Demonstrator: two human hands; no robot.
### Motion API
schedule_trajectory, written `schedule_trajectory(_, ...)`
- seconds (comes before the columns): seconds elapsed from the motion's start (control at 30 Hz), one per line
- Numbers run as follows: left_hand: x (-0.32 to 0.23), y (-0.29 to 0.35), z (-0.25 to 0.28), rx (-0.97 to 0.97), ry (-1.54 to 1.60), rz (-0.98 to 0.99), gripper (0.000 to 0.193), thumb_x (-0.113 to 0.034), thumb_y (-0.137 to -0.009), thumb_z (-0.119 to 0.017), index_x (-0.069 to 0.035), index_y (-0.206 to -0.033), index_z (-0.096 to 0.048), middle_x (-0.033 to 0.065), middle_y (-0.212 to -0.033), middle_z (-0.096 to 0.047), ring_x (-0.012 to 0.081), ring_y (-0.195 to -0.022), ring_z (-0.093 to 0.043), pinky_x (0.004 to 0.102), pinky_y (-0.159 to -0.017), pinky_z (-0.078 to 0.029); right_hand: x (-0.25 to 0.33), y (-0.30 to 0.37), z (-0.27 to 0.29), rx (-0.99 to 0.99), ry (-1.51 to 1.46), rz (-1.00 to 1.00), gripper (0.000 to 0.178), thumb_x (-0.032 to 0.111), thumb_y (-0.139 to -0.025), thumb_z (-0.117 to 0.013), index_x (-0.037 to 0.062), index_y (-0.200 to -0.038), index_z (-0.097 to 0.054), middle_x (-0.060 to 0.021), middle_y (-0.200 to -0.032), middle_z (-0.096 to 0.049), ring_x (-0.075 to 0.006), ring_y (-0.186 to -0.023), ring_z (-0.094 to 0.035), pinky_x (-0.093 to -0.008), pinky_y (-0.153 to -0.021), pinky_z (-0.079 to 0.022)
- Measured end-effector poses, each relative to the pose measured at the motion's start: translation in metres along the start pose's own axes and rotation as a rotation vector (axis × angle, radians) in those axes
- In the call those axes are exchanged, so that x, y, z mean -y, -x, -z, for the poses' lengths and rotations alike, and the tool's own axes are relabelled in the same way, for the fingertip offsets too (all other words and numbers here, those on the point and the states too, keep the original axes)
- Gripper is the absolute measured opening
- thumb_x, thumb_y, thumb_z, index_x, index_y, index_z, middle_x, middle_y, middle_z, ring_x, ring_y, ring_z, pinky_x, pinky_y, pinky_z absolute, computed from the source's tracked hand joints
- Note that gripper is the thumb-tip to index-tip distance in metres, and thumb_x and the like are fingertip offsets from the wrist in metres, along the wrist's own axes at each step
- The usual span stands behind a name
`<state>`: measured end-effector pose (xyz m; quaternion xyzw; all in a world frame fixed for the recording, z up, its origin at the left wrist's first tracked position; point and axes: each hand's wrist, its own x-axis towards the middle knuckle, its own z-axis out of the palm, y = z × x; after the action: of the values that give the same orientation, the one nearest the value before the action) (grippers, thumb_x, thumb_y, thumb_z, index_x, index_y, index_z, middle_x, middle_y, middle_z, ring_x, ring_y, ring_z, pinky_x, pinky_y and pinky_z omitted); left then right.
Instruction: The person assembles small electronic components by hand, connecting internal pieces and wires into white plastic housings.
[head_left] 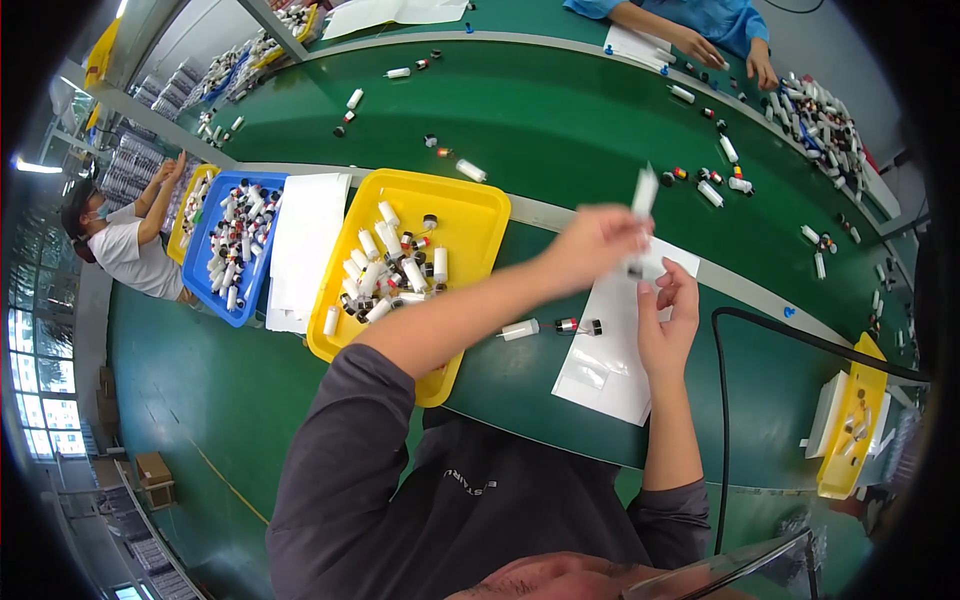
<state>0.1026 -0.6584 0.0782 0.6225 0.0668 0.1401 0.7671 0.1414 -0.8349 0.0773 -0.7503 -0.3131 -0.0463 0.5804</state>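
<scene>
Gripping a blurred white cylinder (645, 192) in narrowed fingers, the person's left hand (598, 245) hangs over the workbench (530, 270), the piece standing roughly upright above the fist, its thin tip pointing up. Just beside it, the right hand (668, 325) is raised with thumb and fingers curled and a small gap between them; whether it pinches anything, one cannot tell. A small dark part (635, 270) shows between the two hands, too smeared by blur to say which of them touches it. Under the hands lie white sheets (605, 385) with a glossy clear patch. A second cylinder (519, 330) rests on its side to their left, near a red-and-black part (566, 325), while a black cap (597, 327) lies at the sheets' edge. Farther left, a yellow tray (488, 225) holds a loose heap of similar white and dark pieces; beyond it come a stack of paper (305, 235) and a full blue tray (264, 250). More pieces lie scattered across the green surface (560, 120) ahead, where a co-worker's blue sleeve (740, 25) appears at upper right.
</scene>
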Motion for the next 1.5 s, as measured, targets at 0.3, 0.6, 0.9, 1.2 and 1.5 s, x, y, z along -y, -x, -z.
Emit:
schedule_trajectory(0.3, -0.059, -0.082, 0.199, -0.303, -1.511, -0.086, 0.050, -0.023, -0.090, -0.059, -0.005, -0.137, -0.059, 0.0241, -0.130, -0.064, 0.0419, -0.118, -0.061, 0.0443, -0.099, -0.051, 0.034, 0.002, 0.063, 0.575, 0.174, -0.079, 0.013, 0.006, -0.092, -0.067, -0.0026, -0.100, -0.072, -0.0100, -0.082, -0.066, -0.0167, -0.068, -0.060, -0.0270, -0.062, -0.047)
schedule_trajectory(0.6, -0.055, -0.017, 0.271, -0.572, -1.665, 0.738, 0.064, -0.063, -0.093, -0.053, -0.011, -0.127, -0.070, 0.0181, -0.125, -0.070, 0.0324, -0.122, -0.064, 0.0547, -0.108, -0.040, 0.017, 0.063, 0.076, 0.667, 0.412, 0.082, 0.025, 0.008, -0.084, -0.073, 0.0003, -0.108, -0.070, -0.0107, -0.095, -0.060, -0.0296, -0.085, -0.064, -0.0408, -0.074, -0.054)
schedule_trajectory(0.9, -0.074, -0.010, 0.240, -0.603, -0.934, -0.065, 0.028, -0.024, -0.103, -0.057, -0.001, -0.117, -0.062, 0.0079, -0.094, -0.071, 0.0215, -0.091, -0.071, 0.0353, -0.080, -0.056, 0.020, 0.066, 0.080, 0.647, 0.401, 0.174, 0.010, 0.007, -0.086, -0.070, 0.0034, -0.090, -0.061, -0.0093, -0.090, -0.058, -0.0306, -0.084, -0.061, -0.0442, -0.077, -0.049)
schedule_trajectory(1.2, -0.058, 0.024, -0.011, 0.133, 0.862, 0.566, 0.036, -0.032, -0.106, -0.047, -0.004, -0.124, -0.059, 0.0008, -0.084, -0.051, 0.0139, -0.068, -0.049, 0.0324, -0.073, -0.047, 0.040, 0.035, 0.099, 0.868, 0.269, -0.108, 0.010, 0.010, -0.094, -0.058, 0.0002, -0.096, -0.054, -0.0167, -0.079, -0.064, -0.0399, -0.076, -0.063, -0.0461, -0.071, -0.050)
schedule_trajectory(1.5, -0.029, 0.028, -0.058, 0.040, 0.768, 0.385, 0.044, -0.022, -0.106, -0.042, -0.005, -0.147, -0.043, 0.0137, -0.144, -0.055, 0.0262, -0.136, -0.050, 0.0414, -0.115, -0.038, 0.034, 0.005, 0.064, 0.123, -0.030, 0.035, 0.040, -0.001, -0.091, -0.068, 0.0058, -0.121, -0.043, -0.0107, -0.106, -0.062, -0.0155, -0.097, -0.063, -0.0318, -0.086, -0.050)
